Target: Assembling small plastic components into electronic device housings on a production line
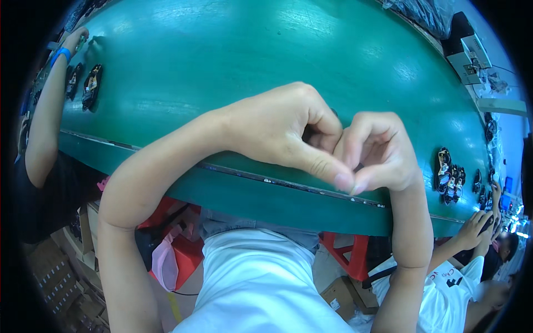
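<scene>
Head view: your left hand (pixel 277 125) and right hand (pixel 388 150) meet, fingers (pixel 325 164) curled, perhaps for fine control; I cannot tell whether they pinch anything. Dark assemblies (pixel 451 184) sit rightward on the tabletop (pixel 222 66).

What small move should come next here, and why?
Probably a slight parting of the left hand and right hand: both are curled with thumb tips close together above the near side of the green table, and whatever they may be pinching is hidden by the fingers, so I can't confirm a hold.
</scene>
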The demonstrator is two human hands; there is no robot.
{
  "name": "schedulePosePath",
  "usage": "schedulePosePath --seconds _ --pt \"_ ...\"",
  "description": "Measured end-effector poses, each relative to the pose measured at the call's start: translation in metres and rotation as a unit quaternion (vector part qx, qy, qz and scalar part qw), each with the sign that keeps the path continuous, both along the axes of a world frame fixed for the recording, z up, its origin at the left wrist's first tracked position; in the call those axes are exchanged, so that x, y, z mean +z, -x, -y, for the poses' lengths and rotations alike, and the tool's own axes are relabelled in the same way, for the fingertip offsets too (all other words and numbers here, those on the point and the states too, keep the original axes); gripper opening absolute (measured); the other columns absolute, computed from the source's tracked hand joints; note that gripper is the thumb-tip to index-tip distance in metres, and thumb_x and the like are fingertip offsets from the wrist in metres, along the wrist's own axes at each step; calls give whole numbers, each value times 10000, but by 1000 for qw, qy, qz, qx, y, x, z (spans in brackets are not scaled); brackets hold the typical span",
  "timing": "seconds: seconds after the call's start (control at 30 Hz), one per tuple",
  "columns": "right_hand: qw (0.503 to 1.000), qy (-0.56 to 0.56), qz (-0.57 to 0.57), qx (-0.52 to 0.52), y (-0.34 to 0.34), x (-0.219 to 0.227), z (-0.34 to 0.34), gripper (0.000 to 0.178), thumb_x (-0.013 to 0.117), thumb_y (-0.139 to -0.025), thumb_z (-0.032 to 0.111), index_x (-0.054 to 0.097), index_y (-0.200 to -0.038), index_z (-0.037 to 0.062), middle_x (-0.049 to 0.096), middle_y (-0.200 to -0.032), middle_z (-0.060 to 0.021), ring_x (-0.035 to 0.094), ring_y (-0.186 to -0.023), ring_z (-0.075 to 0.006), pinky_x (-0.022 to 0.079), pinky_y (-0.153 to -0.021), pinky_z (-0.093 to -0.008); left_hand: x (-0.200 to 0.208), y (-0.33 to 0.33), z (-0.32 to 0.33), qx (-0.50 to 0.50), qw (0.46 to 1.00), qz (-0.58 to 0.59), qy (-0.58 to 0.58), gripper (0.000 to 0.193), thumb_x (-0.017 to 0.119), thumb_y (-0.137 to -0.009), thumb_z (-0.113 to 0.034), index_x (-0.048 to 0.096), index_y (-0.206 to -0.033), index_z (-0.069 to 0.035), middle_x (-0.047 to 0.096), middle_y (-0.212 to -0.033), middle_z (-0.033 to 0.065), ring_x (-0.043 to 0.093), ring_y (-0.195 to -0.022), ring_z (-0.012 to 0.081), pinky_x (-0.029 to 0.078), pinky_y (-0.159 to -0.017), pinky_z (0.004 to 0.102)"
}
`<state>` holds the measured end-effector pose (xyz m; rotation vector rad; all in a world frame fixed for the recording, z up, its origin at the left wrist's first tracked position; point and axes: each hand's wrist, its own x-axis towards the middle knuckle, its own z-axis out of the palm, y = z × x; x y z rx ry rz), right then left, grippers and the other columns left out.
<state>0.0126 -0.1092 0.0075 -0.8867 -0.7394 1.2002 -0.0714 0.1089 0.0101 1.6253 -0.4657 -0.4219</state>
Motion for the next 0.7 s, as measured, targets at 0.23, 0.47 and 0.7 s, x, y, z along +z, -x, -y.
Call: schedulePosePath --seconds 0.23,0.47,0.7 --pt "899 149 215 -352 -17 6 -2 222 728 -920 166 688 -1063 0 685 -842 -41 599 -693 -79 449 -596 -201 -1 -9 -8 278 957 64 -53 248 602 -998 -188 678 -849 -5 587 -699 -17 465 -634 48 373 -588 227" --pt "777 196 562 -205 -1 7 -12 322 825 -750 109 721 -1048 41 671 -880 -57 563 -635 -129 472 -591 -260 -19 -7 -4 271 923 193 -195 373 456 -718 108 650 -1025 21 638 -992 134 596 -830 204 504 -747 317" --pt "765 197 570 -226 3 2 -15 309 829 -756 82 714 -1039 36 683 -873 -57 585 -646 -135 498 -600 -279 -24 -3 3 268 895 299 -195 402 476 -750 170 642 -1075 3 631 -1076 166 658 -940 324 549 -839 402"
